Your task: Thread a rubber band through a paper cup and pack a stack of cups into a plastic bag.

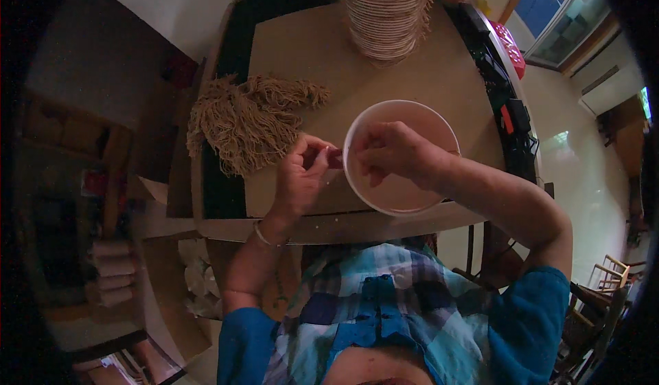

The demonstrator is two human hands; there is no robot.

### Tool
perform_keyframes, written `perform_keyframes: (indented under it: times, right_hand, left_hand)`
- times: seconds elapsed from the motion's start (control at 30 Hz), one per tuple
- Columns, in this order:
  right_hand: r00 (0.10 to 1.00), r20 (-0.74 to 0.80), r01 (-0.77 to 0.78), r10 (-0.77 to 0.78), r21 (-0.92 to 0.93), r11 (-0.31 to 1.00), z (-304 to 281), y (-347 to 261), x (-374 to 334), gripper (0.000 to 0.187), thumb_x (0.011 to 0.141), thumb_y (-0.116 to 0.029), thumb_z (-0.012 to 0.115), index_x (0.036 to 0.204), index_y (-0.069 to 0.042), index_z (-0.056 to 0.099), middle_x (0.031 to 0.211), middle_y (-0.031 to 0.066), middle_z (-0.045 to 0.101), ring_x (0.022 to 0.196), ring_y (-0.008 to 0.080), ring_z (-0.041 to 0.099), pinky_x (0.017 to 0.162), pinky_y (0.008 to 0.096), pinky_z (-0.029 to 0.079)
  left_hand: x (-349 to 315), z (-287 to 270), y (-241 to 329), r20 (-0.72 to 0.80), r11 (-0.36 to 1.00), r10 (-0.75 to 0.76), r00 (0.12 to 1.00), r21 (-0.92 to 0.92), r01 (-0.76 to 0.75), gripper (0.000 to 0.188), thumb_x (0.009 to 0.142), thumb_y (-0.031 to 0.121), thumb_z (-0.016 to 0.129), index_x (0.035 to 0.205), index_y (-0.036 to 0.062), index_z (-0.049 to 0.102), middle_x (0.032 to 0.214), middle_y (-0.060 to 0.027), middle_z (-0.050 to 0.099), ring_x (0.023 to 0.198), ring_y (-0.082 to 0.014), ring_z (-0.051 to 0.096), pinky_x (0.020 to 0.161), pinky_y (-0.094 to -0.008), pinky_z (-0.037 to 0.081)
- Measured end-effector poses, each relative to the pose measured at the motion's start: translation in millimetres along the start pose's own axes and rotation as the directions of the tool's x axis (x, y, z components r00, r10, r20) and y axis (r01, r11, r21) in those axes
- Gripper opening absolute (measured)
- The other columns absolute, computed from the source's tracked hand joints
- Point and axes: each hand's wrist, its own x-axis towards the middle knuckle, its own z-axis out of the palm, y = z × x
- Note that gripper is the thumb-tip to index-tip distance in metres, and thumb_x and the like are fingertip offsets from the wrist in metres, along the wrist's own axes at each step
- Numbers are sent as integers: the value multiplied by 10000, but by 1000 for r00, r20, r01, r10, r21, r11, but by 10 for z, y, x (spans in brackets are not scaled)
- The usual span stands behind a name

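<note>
The checked top [449,320] has short blue sleeves [532,320].

— Inside the white bucket [412,198], does the right hand [395,153] hold anything?
— Too dim to tell; it hides part of the bottom.
— Left of the bucket?
— Whether the left hand [305,168] pinches anything is too small to tell. Beyond the bucket, the view's edge cuts off the ridged stack [384,17].
</note>
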Motion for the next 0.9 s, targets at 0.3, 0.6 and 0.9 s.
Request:
perform_keyframes:
  times: [0.3,0.6,0.9]
  right_hand:
    - [984,-31,178,-177,26,984,29,-170,-179,153,912,-104,594,999,22,605,759,46,589,673,116,596,624,251,527]
    - [960,84,262,-267,67,963,97,-248,-292,160,941,-151,578,987,1,593,761,24,583,672,91,583,618,237,496]
    - [966,19,257,-257,7,966,127,-213,-268,143,936,-152,597,1009,-29,590,744,-13,563,640,51,535,545,194,421]
  left_hand:
    - [-26,-68,303,-66,989,133,989,78,-128,173,986,134,498,1090,19,575,991,-59,617,855,-106,599,789,-254,507]
    - [98,-9,525,224,871,332,916,300,-389,206,989,197,492,992,24,603,832,-94,594,739,-196,600,688,-299,480]
    - [88,-32,507,318,862,213,924,384,-331,223,961,225,533,896,18,586,729,-105,531,642,-228,545,588,-327,431]
